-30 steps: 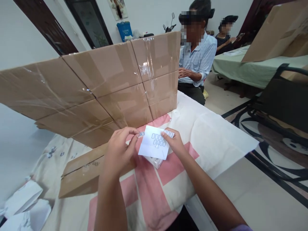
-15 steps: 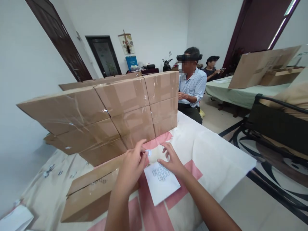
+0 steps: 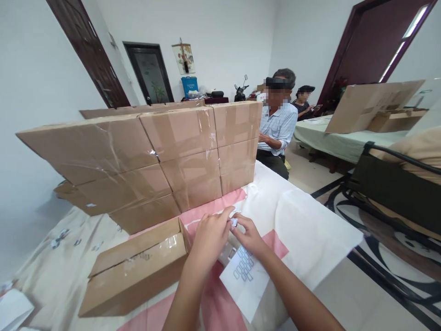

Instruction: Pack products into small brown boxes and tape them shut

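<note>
Close together above the cloth, my left hand (image 3: 214,234) and my right hand (image 3: 248,235) meet at their fingertips. Between them is a small white-and-blue piece (image 3: 234,222), like a sticker or slip; both hands pinch it. Its exact kind is too small to tell. Below my right hand lies a white sheet (image 3: 245,287) printed with rows of small outlined rectangles. My right hand and forearm cover its upper right part. A pale object (image 3: 227,252) lies partly hidden under my hands at the sheet's top edge.
A closed cardboard box (image 3: 138,271) lies left of my forearm. Behind it stands a wall of taped cartons (image 3: 186,151). A person in a light shirt (image 3: 278,124) sits beyond, another person (image 3: 304,103) farther back. A dark-framed chair (image 3: 396,184) stands at right.
My hands, apart before, have come together around the small piece that my left hand was holding. The printed sheet appears turned and lower right in the view.
</note>
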Action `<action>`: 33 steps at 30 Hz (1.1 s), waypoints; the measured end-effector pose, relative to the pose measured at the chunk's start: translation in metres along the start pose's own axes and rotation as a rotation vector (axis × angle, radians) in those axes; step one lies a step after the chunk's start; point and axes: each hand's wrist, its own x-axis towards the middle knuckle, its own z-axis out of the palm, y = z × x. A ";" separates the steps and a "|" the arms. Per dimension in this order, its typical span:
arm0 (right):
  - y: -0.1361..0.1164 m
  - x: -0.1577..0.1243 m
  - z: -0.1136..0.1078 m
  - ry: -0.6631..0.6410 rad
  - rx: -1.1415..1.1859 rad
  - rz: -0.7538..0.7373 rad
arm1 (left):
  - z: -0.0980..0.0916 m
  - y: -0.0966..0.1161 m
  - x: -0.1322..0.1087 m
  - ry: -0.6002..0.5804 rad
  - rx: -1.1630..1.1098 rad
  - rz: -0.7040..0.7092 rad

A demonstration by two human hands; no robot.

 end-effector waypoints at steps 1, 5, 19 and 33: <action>0.000 -0.001 0.000 -0.002 0.003 0.007 | 0.000 0.000 0.000 -0.001 -0.005 -0.003; 0.002 -0.003 -0.003 -0.015 0.082 0.014 | 0.001 0.001 -0.002 -0.005 0.029 -0.005; -0.008 -0.003 -0.005 0.051 0.191 0.094 | 0.011 -0.002 -0.002 0.003 -0.150 -0.068; -0.009 -0.003 0.011 0.179 0.799 0.351 | 0.048 -0.001 0.017 -0.017 -1.147 -0.201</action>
